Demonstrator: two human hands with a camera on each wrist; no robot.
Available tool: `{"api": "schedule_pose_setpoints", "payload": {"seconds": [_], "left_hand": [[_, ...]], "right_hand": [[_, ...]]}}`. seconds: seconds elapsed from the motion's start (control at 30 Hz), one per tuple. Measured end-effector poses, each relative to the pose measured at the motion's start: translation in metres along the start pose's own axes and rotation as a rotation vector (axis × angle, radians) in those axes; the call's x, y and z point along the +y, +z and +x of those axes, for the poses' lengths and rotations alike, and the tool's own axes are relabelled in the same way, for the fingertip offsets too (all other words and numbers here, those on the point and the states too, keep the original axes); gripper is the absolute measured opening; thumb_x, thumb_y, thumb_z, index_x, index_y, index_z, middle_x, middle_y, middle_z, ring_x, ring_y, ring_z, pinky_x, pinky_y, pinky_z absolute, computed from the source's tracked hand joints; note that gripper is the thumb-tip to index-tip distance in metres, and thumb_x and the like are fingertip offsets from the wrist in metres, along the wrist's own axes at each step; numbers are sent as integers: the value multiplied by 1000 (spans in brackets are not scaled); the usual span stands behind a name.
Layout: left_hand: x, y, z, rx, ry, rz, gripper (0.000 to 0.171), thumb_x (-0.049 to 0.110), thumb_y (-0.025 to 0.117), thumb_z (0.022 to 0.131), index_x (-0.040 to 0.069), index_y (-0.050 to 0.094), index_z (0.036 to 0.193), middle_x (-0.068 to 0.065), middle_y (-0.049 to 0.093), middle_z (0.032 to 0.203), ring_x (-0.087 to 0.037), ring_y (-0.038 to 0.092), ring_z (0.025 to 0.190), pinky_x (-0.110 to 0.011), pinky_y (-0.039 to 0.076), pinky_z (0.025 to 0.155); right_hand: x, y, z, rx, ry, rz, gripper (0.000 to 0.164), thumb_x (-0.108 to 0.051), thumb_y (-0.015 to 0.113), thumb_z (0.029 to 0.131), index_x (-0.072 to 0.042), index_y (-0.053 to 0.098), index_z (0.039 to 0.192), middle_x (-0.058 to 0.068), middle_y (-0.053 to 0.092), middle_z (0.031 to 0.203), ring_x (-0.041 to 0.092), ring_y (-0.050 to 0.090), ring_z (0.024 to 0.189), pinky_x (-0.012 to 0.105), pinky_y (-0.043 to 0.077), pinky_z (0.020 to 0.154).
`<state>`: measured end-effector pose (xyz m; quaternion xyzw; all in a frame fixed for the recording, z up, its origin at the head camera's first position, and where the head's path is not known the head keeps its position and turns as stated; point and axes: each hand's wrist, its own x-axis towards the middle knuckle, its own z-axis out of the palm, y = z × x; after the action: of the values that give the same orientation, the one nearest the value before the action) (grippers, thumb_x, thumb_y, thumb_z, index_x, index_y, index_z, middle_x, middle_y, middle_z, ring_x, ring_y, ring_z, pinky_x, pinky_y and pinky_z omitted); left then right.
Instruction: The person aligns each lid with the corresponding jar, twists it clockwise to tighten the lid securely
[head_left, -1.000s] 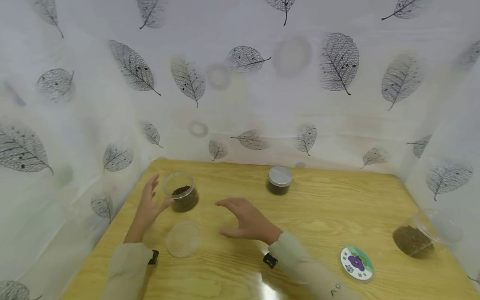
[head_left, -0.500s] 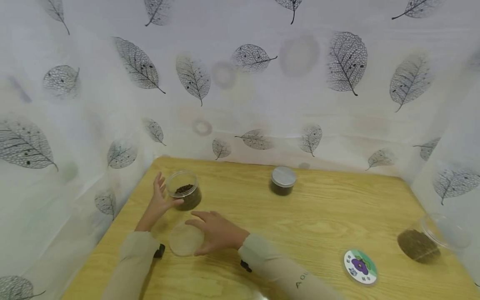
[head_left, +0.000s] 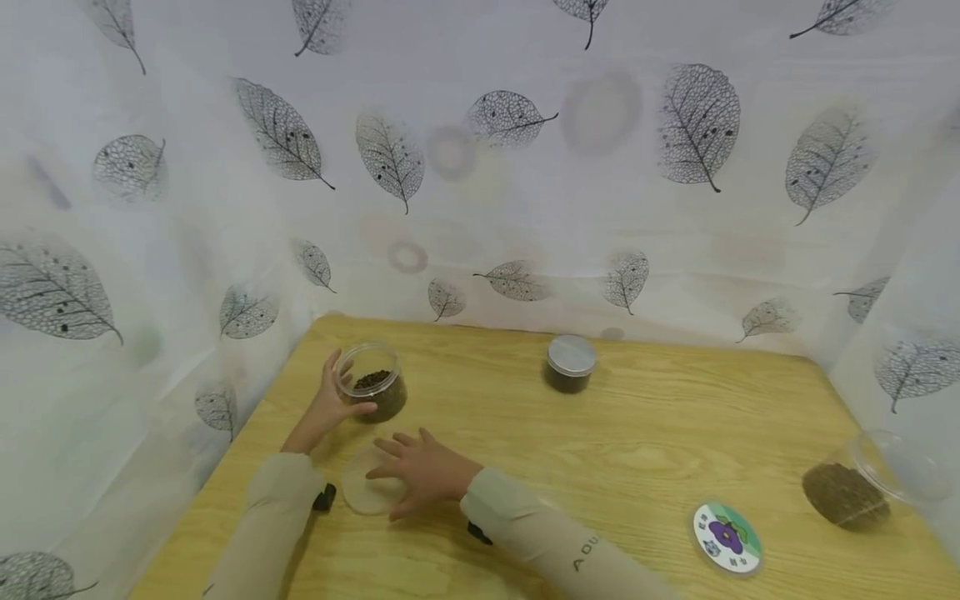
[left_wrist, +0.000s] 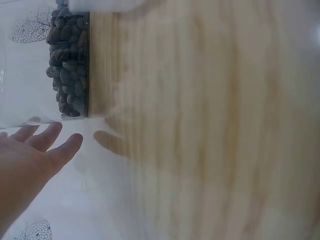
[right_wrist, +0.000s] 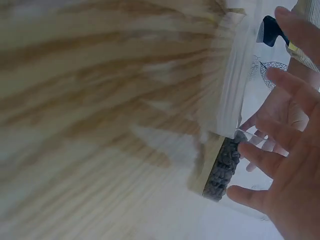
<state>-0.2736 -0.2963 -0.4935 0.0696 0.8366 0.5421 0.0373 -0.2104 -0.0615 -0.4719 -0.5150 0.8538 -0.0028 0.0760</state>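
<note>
A person in pale sleeves (head_left: 543,542), lettering on the right one, leans both arms across a wood-grain table (head_left: 600,450). Nearest the camera, at right, a white-and-green disc (head_left: 726,537) printed with a purple flower lies flat, with a clear, uncovered jar (head_left: 846,498) of brown contents near the table's right edge, well apart from the hands. At left, the right hand (head_left: 429,471) spreads over part of a clear round lid (head_left: 366,497), fingers splayed and grip released; whether the fingertips touch the lid cannot be told. Just beyond, the left hand (head_left: 328,408) brackets an uncovered clear jar (head_left: 386,403), thumb at the front and fingers at the left side, its grip loose and not clenched; contact with the wall cannot be confirmed. The jar stands upright behind the lid, partly filled with dark pebbles (left_wrist: 70,67). Farther back, right of that jar and well apart from it, stands a silver-topped jar (head_left: 570,367) with dark contents. Behind the table hangs a white curtain (head_left: 517,196) printed with skeletal leaves.
</note>
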Motion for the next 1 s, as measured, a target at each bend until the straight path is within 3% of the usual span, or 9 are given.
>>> {"api": "schedule_pose_setpoints", "payload": {"seconds": [0.17,0.4,0.77,0.87,1.0], "left_hand": [[-1,2,3,-27,1,4,114,17,76,78,9,-13,149,-27,4,154,-51,11,139,-62,17,111],[1,3,2,-36,-13,-14,106,13,74,80,5,-5,150,-28,7,154,-50,13,139,-60,18,112],[0,0,1,-57,-30,-32,107,15,75,79,8,-5,150,-27,6,154,-48,10,140,-60,18,112],[0,-1,0,-75,-52,-36,111,15,76,79,9,-9,149,-27,4,154,-48,9,140,-60,16,113],[0,-2,1,-88,-73,-60,114,14,76,79,10,-16,147,-26,2,155,-48,7,141,-59,14,113]], "right_hand": [[3,4,-1,-29,13,-19,59,-57,64,80,-38,49,134,1,33,152,25,37,137,56,35,106],[10,9,-5,6,5,-49,55,-57,65,79,-38,54,129,0,40,148,23,43,133,55,39,103],[15,3,-13,44,32,-88,49,-59,67,75,-37,62,118,-4,50,139,18,47,128,56,37,104],[15,-1,-13,62,24,-92,54,-59,69,74,-36,60,122,-3,50,139,18,46,129,56,36,105],[14,-5,-11,60,3,-62,73,-60,71,71,-36,47,135,0,38,149,20,39,135,54,35,106]]}}
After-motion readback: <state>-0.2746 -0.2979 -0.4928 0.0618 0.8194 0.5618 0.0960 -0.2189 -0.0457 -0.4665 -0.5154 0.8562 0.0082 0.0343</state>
